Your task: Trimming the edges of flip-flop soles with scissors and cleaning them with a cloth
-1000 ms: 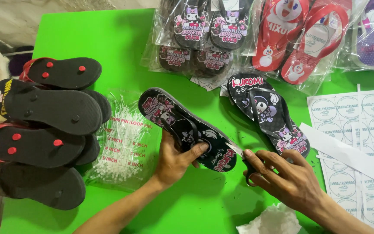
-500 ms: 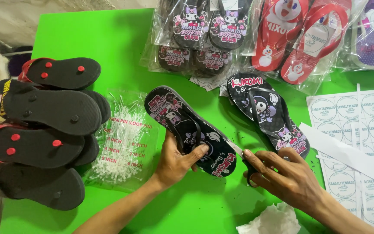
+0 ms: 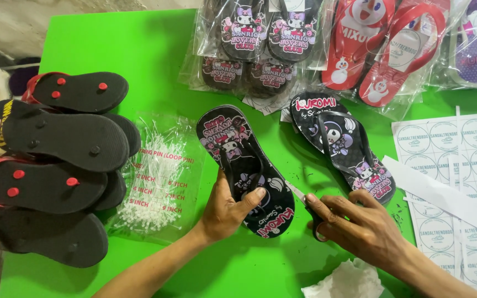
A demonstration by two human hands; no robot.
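**newbie_sole:** What's the trick to this bit? The left hand is clamped on the heel end of the black flip-flop, thumb on top of the footbed and fingers curled under the edge. The right hand is closed around a small pair of scissors, blade tip touching the sandal's rim just right of the left thumb.

**strapfixer:** Looks like trimming along the edge, I reckon. Pin the sandal flat on the green table so it can't twist, and keep that thumb clear of the blade, since the two sit very close. Small snips, tips only. I can't tell from here exactly what's being cut, it's too tiny.

**newbie_sole:** And the sandal itself?

**strapfixer:** Black foam sole, cartoon print in pink, white and purple, black Y-strap across it. It lies strap-up, toe pointing up and away from the left hand, heel under the palm. Its twin, the second printed flip-flop, lies just above the right hand, not touching it.

**newbie_sole:** Other stuff around?

**strapfixer:** Far left of the left hand, a stack of upturned sandals; right beside that hand, a clear bag of white loop pins. Bagged pairs sit up top, round sticker sheets right of the right hand, crumpled tissue below it.
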